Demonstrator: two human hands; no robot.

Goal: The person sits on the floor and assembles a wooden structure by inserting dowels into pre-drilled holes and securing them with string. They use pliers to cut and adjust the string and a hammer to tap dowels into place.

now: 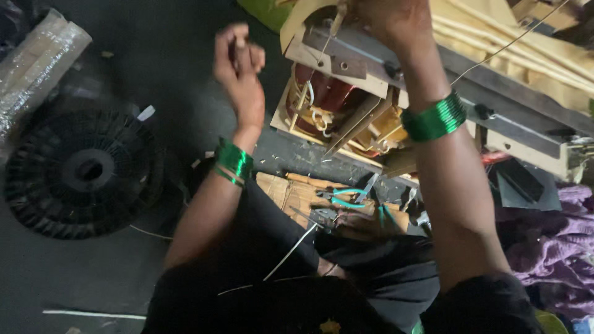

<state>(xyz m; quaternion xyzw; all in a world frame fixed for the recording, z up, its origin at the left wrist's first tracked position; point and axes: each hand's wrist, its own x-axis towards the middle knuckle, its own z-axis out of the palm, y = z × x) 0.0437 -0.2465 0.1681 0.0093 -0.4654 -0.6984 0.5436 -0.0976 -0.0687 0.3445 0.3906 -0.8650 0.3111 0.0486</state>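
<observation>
A: Left to right. Far left on the dark floor (154,55): a clear plastic-wrapped bundle (34,59) at the top-left corner, and just below it a black finned wheel (83,170) lying flat, hub hole up.

B: My left hand?

A: Your left hand (238,62) is raised over the floor, closed into a tight fist, green bangles (234,162) on the wrist. Can't tell what it pinches, if anything; too blurred.

B: Containers?

A: Only tray-like thing is the flat cardboard piece (291,192) on the floor between your arms. On and beside it: teal-handled pliers (346,199) and a few small metal tools, jumbled, handles roughly toward the left.

B: The winding?

A: The wound coil (322,102), red-brown wrap with pale leads, sits in a wooden frame (309,25) under a grey metal bar (371,59). The bar's long axis runs from upper left down to the right edge of view. A thin wire (513,40) goes from the coil area up toward the top-right corner.

B: Right hand?

A: Your right hand (390,18) is on top of the frame at the top edge of view, fingers curled down over it; whether it grips something small there I can't tell. Green bangles (434,119) on that wrist too.

B: Far right?

A: Purple cloth (557,241) heaped near the right edge.
</observation>
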